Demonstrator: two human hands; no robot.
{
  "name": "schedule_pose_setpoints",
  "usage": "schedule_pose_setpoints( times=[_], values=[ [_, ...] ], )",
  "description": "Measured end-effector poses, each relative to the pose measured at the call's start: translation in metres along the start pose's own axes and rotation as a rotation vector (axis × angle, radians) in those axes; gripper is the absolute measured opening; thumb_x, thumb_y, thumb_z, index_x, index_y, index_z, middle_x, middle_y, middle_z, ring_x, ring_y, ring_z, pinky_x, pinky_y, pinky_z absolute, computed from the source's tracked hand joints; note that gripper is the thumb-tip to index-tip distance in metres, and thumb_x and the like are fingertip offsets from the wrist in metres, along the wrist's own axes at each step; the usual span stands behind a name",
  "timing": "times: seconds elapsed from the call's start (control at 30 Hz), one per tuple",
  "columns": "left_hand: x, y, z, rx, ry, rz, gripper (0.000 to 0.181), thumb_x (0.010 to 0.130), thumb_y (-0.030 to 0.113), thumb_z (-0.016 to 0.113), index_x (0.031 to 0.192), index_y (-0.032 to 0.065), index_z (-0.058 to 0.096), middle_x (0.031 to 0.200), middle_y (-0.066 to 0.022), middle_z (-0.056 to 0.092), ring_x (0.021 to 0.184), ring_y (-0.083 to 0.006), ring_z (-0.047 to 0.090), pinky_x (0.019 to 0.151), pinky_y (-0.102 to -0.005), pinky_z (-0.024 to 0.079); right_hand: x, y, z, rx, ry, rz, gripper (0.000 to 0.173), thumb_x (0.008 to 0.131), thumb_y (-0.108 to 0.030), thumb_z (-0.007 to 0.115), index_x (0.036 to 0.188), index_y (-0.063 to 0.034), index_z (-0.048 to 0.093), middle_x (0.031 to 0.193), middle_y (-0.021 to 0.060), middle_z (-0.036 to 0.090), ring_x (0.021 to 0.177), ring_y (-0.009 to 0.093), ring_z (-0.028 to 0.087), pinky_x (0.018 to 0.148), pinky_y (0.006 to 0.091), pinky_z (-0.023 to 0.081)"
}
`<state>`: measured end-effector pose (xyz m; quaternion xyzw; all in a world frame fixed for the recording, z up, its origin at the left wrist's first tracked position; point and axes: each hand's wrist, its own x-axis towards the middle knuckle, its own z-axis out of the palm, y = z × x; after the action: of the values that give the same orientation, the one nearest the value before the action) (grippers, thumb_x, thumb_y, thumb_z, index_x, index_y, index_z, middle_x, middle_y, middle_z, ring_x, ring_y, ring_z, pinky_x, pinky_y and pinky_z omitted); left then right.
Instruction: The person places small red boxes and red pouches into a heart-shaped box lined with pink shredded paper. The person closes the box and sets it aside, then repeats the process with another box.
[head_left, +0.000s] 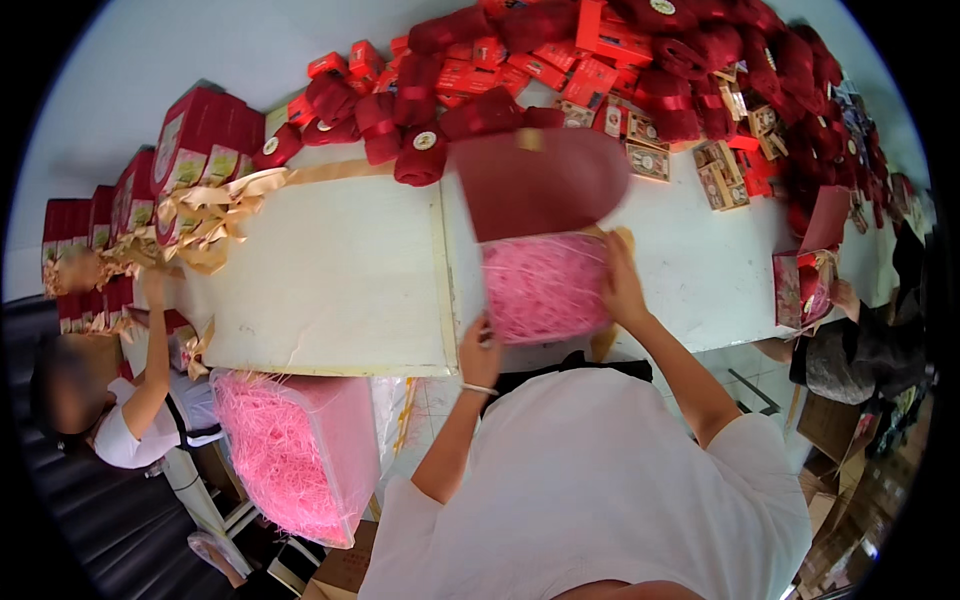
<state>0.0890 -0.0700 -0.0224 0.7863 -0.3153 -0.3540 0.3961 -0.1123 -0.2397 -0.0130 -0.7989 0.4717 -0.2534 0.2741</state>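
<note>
A gift box (540, 184) with a raised dark red lid stands in front of me on the white table (337, 270). Pink shredded paper filler (544, 289) fills it. My left hand (481, 352) is at the box's near left corner, fingers curled; whether they grip the wall is unclear. On the right side, my right hand (624, 281) lies against the box wall with its thumb by the filler's edge. A tan ribbon (604, 341) shows under and beside the box at the right. Behind the lid lie rolled dark red towels (420, 154) and small patterned boxes (648, 162).
A clear plastic tub (345, 420) of pink shreds stands below the table edge at left. Finished-looking red gift boxes (206, 139) and tan ribbons (214, 214) lie far left, near a person (127, 420). Another person's hand (846, 298) touches an opened box (787, 289) at right.
</note>
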Motion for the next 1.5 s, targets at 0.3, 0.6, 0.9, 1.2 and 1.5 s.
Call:
schedule_pose_setpoints(
  times=[0.3, 0.6, 0.9, 1.2, 1.5],
  values=[
    [0.090, 0.099, 0.079, 0.079, -0.603, 0.259, 0.025, 0.080, 0.021, 0.058, 0.094, 0.0005, 0.057, 0.083, -0.0093, 0.061, 0.074, -0.0159, 0.059, 0.067, -0.0278, 0.046, -0.034, 0.098, -0.101, 0.090, 0.252, 0.400, 0.032, 0.086, -0.011, 0.048, 0.114, 0.0049, 0.045, 0.104, 0.0174, 0.055, 0.094, 0.021, 0.055, 0.079, 0.0284, 0.043],
    [0.296, 0.226, 0.181, 0.789, -0.034, 0.542, 0.069, 0.066, 0.042, 0.063, 0.120, 0.0052, 0.040, 0.115, -0.0162, 0.047, 0.099, -0.0317, 0.047, 0.079, -0.0423, 0.042, -0.031, 0.096, -0.097, 0.113, 0.363, 0.494, 0.027, 0.087, -0.011, 0.047, 0.108, 0.0050, 0.047, 0.098, 0.0165, 0.056, 0.091, 0.023, 0.056, 0.078, 0.0287, 0.043],
    [0.336, 0.213, 0.229, 0.688, -0.007, 0.263, 0.093, 0.056, 0.052, 0.066, 0.126, 0.0052, 0.029, 0.117, -0.0180, 0.046, 0.107, -0.0310, 0.045, 0.086, -0.0469, 0.035, -0.039, 0.102, -0.099, 0.095, 0.354, 0.503, 0.024, 0.085, -0.006, 0.046, 0.108, 0.0017, 0.048, 0.097, 0.0182, 0.056, 0.089, 0.028, 0.056, 0.077, 0.0311, 0.043],
    [0.251, 0.238, 0.069, -0.858, -1.213, -0.164, 0.068, 0.084, 0.047, 0.043, 0.129, 0.0004, 0.025, 0.123, -0.0192, 0.041, 0.101, -0.0331, 0.052, 0.081, -0.0450, 0.046, -0.040, 0.112, -0.102, 0.001, 0.350, 0.448, 0.027, 0.082, -0.004, 0.049, 0.109, -0.0003, 0.048, 0.099, 0.0182, 0.055, 0.088, 0.033, 0.053, 0.076, 0.0356, 0.043],
    [0.159, 0.208, 0.044, -0.808, -1.737, -0.130, 0.083, 0.077, 0.061, 0.041, 0.128, -0.0018, 0.025, 0.107, -0.0299, 0.049, 0.085, -0.0327, 0.059, 0.052, -0.0325, 0.054, -0.015, 0.036, -0.127, 0.392, 0.457, 0.342, 0.035, 0.084, -0.013, 0.048, 0.118, -0.0025, 0.044, 0.114, 0.0103, 0.050, 0.104, 0.021, 0.046, 0.087, 0.0310, 0.036]
  ],
)
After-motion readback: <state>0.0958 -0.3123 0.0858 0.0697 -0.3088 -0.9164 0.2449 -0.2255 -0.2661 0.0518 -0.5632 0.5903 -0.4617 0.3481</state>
